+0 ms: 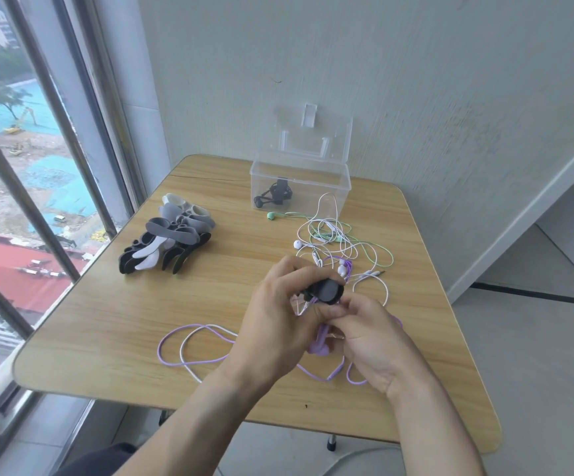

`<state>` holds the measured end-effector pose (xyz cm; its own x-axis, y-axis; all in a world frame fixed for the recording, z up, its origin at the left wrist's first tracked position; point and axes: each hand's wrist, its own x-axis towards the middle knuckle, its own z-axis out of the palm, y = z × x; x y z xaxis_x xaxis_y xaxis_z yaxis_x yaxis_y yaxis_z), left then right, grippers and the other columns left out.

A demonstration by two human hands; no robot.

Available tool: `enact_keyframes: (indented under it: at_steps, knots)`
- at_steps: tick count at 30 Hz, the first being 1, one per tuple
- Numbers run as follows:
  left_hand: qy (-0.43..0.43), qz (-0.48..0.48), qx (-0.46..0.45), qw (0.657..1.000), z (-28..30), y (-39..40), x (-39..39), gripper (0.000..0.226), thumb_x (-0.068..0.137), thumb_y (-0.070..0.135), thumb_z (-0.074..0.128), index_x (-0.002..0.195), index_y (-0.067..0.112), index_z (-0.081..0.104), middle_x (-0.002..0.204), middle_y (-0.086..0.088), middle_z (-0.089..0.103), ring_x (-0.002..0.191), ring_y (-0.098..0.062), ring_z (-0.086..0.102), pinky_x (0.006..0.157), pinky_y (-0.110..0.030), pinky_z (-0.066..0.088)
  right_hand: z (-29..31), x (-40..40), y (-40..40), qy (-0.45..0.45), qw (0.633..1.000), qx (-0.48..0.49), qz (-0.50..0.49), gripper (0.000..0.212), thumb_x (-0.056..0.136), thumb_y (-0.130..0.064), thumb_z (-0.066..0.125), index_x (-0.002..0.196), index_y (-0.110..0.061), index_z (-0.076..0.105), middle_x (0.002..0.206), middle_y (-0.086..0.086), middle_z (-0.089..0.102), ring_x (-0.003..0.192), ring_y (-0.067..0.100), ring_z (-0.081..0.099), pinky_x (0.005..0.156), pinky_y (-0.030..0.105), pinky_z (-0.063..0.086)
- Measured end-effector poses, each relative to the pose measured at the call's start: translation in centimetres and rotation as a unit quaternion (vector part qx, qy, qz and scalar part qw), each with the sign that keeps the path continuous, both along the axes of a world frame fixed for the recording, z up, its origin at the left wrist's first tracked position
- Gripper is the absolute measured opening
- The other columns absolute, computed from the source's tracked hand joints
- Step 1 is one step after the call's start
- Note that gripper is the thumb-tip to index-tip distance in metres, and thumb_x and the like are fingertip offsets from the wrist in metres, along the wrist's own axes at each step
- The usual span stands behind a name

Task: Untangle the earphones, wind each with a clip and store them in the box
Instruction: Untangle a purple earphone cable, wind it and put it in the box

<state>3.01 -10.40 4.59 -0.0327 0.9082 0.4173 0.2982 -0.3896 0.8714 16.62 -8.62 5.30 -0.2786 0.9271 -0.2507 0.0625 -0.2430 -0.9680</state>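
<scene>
My left hand (278, 321) and my right hand (371, 341) meet over the table's middle, together gripping a black clip (326, 291) and the purple earphone cable (175, 359). That cable loops out to the left and below my hands. A tangle of white earphones (326, 231) and green earphones (273, 216) lies behind my hands. The clear plastic box (333, 187) stands open at the back, with a wound black earphone (275, 195) inside.
A heap of black, grey and white clips (168, 242) lies at the left of the wooden table (106, 321). A window runs along the left, a wall stands behind the box, and the floor drops off to the right.
</scene>
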Motion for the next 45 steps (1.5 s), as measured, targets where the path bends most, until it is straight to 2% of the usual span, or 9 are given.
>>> enact_keyframes:
  at_steps: [8,11,15,18,21,25,31,37,45]
  knots:
    - [0.034,0.023,0.116,0.992,0.3,-0.5,0.0,0.036,0.078,-0.012,0.073,0.104,0.013,0.071,0.112,0.006,0.068,0.113,-0.007,0.062,0.095,-0.020,0.047,0.9,-0.4,0.3,0.090,0.992,0.019,-0.088,0.016,0.096,0.003,0.054,0.093,0.001,0.070,0.064,0.004,0.065,0.054,0.021,0.054,0.052,0.028,0.049]
    - [0.053,0.066,0.149,0.985,0.2,-0.4,0.2,0.032,0.082,-0.007,0.074,0.107,0.011,0.069,0.121,0.005,0.068,0.122,-0.009,0.060,0.100,-0.026,0.048,1.3,-0.4,0.4,0.079,0.987,0.042,-0.131,0.018,0.091,0.000,0.064,0.106,-0.004,0.072,0.081,0.006,0.075,0.063,0.020,0.066,0.061,0.037,0.056]
    - [0.046,0.138,0.134,0.980,-0.2,-0.3,0.4,0.027,0.084,-0.002,0.074,0.107,0.011,0.067,0.120,0.008,0.070,0.104,-0.002,0.066,0.089,-0.018,0.052,1.6,0.1,0.3,0.028,0.982,0.076,-0.171,0.023,0.083,0.001,0.074,0.103,-0.011,0.072,0.086,0.008,0.078,0.077,0.023,0.076,0.070,0.038,0.061]
    - [0.056,0.142,0.107,0.982,-0.5,-0.3,0.7,0.026,0.084,-0.001,0.074,0.104,0.013,0.064,0.109,0.008,0.070,0.091,-0.001,0.065,0.080,-0.015,0.051,1.6,0.3,0.1,-0.028,0.975,0.103,-0.193,0.022,0.080,-0.004,0.080,0.100,-0.010,0.073,0.082,0.004,0.078,0.072,0.026,0.075,0.066,0.037,0.060]
    - [0.044,0.148,0.079,0.985,-0.7,-0.3,0.8,0.028,0.084,-0.003,0.071,0.105,0.012,0.060,0.106,0.004,0.067,0.092,0.001,0.064,0.078,-0.006,0.046,1.4,0.0,-0.3,-0.077,0.965,0.130,-0.213,0.019,0.078,-0.010,0.082,0.092,-0.016,0.071,0.079,-0.008,0.076,0.058,0.020,0.069,0.045,0.030,0.048]
    - [0.046,0.161,0.083,0.982,-0.4,-0.5,0.8,0.038,0.082,-0.005,0.070,0.114,0.012,0.058,0.106,0.004,0.063,0.090,0.006,0.060,0.074,-0.002,0.042,1.4,-0.4,-0.7,-0.096,0.960,0.170,-0.203,0.016,0.081,-0.011,0.080,0.081,-0.025,0.070,0.068,-0.004,0.075,0.060,0.022,0.073,0.052,0.029,0.053]
    - [0.113,0.159,0.100,0.976,-0.8,-0.4,0.7,0.036,0.087,0.004,0.063,0.119,0.019,0.063,0.113,0.009,0.054,0.085,0.000,0.058,0.071,-0.026,0.051,1.1,-1.1,-1.3,-0.128,0.951,0.196,-0.200,0.020,0.084,-0.011,0.075,0.077,-0.029,0.073,0.060,-0.006,0.072,0.054,0.012,0.071,0.053,0.021,0.051]
    - [0.177,0.178,0.050,0.967,-1.0,-0.5,0.6,0.033,0.093,0.027,0.042,0.116,0.023,0.065,0.133,-0.002,0.044,0.082,-0.003,0.054,0.061,-0.026,0.049,0.7,-1.1,-1.1,-0.126,0.943,0.230,-0.204,0.013,0.083,-0.008,0.077,0.079,-0.020,0.076,0.059,-0.007,0.072,0.055,0.009,0.071,0.056,0.021,0.053]
    - [0.160,0.152,0.003,0.975,-1.2,-0.1,0.0,0.025,0.099,0.015,0.050,0.117,0.025,0.064,0.121,0.003,0.053,0.085,-0.013,0.061,0.070,-0.036,0.052,0.4,-1.1,-1.0,-0.109,0.951,0.248,-0.147,0.012,0.087,-0.003,0.071,0.081,-0.013,0.076,0.059,-0.002,0.072,0.053,0.013,0.071,0.054,0.021,0.053]
